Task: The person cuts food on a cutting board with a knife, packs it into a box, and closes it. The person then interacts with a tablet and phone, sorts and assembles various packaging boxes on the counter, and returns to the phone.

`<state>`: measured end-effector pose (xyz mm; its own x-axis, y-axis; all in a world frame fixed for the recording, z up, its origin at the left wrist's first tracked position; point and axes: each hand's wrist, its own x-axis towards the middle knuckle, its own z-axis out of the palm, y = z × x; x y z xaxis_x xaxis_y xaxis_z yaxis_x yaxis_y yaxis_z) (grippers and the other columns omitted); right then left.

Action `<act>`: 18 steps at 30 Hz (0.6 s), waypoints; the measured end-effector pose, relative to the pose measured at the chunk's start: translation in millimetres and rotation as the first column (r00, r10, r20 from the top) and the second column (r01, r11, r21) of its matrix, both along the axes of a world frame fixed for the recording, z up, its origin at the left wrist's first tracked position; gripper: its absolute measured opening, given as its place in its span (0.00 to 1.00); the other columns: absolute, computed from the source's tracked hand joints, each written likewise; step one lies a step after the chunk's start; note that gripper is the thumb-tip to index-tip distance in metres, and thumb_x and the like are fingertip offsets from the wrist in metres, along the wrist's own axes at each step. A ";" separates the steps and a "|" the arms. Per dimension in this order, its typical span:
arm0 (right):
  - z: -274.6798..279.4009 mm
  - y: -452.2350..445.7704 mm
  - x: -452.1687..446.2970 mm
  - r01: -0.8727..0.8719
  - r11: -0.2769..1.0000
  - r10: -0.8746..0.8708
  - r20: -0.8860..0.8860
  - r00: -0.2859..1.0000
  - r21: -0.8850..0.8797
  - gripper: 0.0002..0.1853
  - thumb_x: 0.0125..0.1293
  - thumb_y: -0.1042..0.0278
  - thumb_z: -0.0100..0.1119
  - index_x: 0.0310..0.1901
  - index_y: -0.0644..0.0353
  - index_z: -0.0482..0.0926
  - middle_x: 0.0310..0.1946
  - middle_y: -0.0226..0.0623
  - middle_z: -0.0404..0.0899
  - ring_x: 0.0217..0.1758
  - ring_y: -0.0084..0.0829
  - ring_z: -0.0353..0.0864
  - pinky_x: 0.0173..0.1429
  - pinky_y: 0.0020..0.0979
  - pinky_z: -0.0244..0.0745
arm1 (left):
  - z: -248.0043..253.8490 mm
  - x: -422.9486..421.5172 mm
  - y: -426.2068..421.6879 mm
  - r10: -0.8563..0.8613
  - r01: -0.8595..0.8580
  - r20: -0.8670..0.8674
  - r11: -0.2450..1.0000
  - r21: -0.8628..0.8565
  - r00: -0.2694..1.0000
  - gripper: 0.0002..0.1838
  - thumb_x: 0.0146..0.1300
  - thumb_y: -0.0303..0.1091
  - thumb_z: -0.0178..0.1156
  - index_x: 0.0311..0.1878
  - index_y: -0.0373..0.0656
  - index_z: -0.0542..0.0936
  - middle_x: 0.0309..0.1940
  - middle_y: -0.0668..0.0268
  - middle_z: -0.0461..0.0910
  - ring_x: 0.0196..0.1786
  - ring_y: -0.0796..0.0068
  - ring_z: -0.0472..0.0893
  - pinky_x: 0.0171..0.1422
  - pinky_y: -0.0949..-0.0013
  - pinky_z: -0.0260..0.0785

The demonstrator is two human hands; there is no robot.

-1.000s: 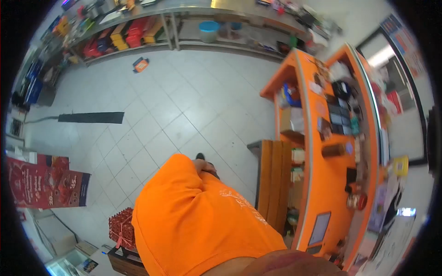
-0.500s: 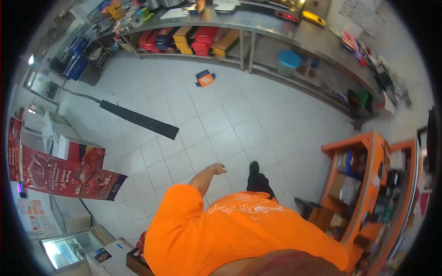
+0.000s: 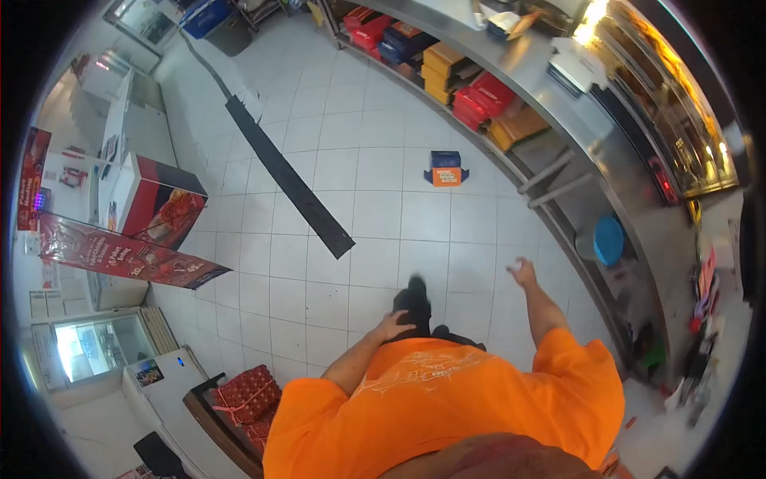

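My left hand (image 3: 393, 326) hangs beside my dark-trousered leg, fingers loosely stretched out, holding nothing that I can see. Out to the other side, my right hand (image 3: 523, 274) is over the tiled floor (image 3: 375, 211), empty with its fingers apart. Ahead on the tiles lies an orange and dark blue cardboard box (image 3: 445, 172) with its flaps spread; neither hand touches it. A long black strip (image 3: 295, 180) runs across the floor to the left of the box.
A steel counter (image 3: 586, 132) curves along the right, with red, blue and yellow boxes (image 3: 487, 97) on its lower shelf. A blue-lidded bucket (image 3: 608, 239) stands there too. At left are a red banner (image 3: 132, 254) and a red patterned bundle (image 3: 247, 395).
My view has turned right and moved forward, bringing the counter and the cardboard box nearer. My right hand has come into view, and my left hand now hangs beside my leg.
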<state>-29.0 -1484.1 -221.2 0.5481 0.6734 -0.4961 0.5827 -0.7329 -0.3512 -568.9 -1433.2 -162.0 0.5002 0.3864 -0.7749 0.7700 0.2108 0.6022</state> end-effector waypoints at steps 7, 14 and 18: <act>-62.8 407.3 10.3 -0.342 0.865 0.390 0.065 0.918 -0.366 0.56 0.46 0.46 0.82 0.76 0.43 0.60 0.80 0.41 0.51 0.83 0.50 0.49 0.81 0.56 0.56 | -66.3 161.4 278.3 -0.012 0.036 -0.384 0.998 0.054 0.923 0.59 0.43 0.66 0.78 0.79 0.70 0.59 0.76 0.37 0.53 0.74 0.29 0.61 0.71 0.36 0.66; -268.0 669.3 37.1 -0.666 0.606 0.746 0.020 0.666 -0.436 0.73 0.37 0.48 0.87 0.82 0.43 0.44 0.83 0.41 0.46 0.86 0.51 0.41 0.83 0.58 0.47 | -94.9 254.1 438.0 0.296 -0.194 -0.567 0.952 0.235 0.768 0.53 0.44 0.55 0.81 0.75 0.66 0.65 0.77 0.40 0.50 0.71 0.28 0.64 0.67 0.37 0.70; -413.3 760.9 66.2 -0.816 0.433 0.880 -0.018 0.475 -0.384 0.80 0.30 0.50 0.90 0.82 0.40 0.40 0.82 0.42 0.49 0.85 0.52 0.45 0.83 0.56 0.48 | -137.4 258.3 463.6 0.480 -0.275 -0.473 0.856 0.438 0.739 0.47 0.46 0.53 0.80 0.71 0.62 0.71 0.75 0.43 0.55 0.69 0.31 0.65 0.65 0.38 0.72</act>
<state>37.2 -723.2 -634.4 -0.1250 0.6758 -0.7264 0.9906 0.1259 -0.0533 -310.6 -969.6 -299.4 -0.2134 0.7208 -0.6595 0.8813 0.4334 0.1885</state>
